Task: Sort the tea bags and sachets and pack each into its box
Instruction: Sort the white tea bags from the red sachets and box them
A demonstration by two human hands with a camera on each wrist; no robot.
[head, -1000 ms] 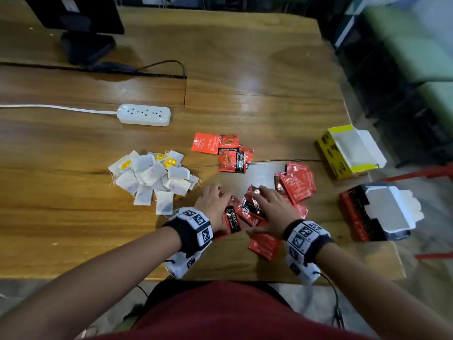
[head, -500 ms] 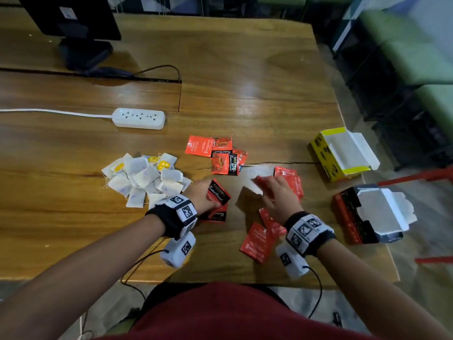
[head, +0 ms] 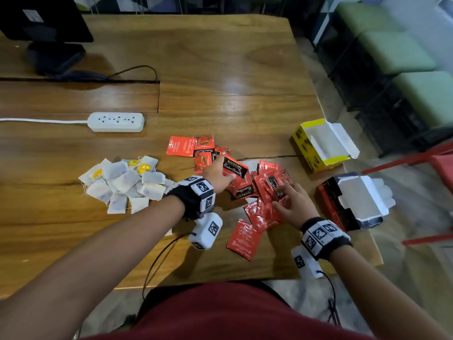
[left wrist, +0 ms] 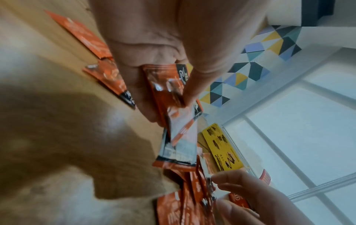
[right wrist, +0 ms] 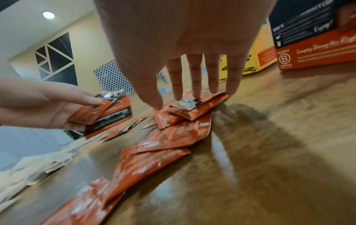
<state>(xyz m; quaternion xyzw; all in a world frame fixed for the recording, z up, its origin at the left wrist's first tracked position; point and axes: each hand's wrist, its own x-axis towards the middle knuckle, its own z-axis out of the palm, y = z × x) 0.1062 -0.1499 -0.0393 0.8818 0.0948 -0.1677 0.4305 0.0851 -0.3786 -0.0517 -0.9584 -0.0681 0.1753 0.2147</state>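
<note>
My left hand (head: 217, 176) holds a small stack of red-and-black sachets (head: 236, 177) between thumb and fingers, lifted over the table (left wrist: 169, 97). My right hand (head: 293, 201) lies with straight fingers pressing on a pile of red sachets (head: 268, 190) in front of me (right wrist: 189, 106). More red sachets (head: 193, 147) lie farther back, and one (head: 242, 238) lies near the table's front. White tea bags (head: 120, 184) form a heap at the left. An open yellow box (head: 318, 146) and an open red-and-black box (head: 348, 201) stand at the right.
A white power strip (head: 116, 121) with its cable lies at the back left. A dark monitor stand (head: 55, 57) is at the far left corner. The table's right edge (head: 367, 231) runs just past the two boxes; green seats (head: 392, 47) stand beyond it.
My left hand has gathered more red-and-black sachets and moved right and forward with them. My right hand has come down flat onto the red pile.
</note>
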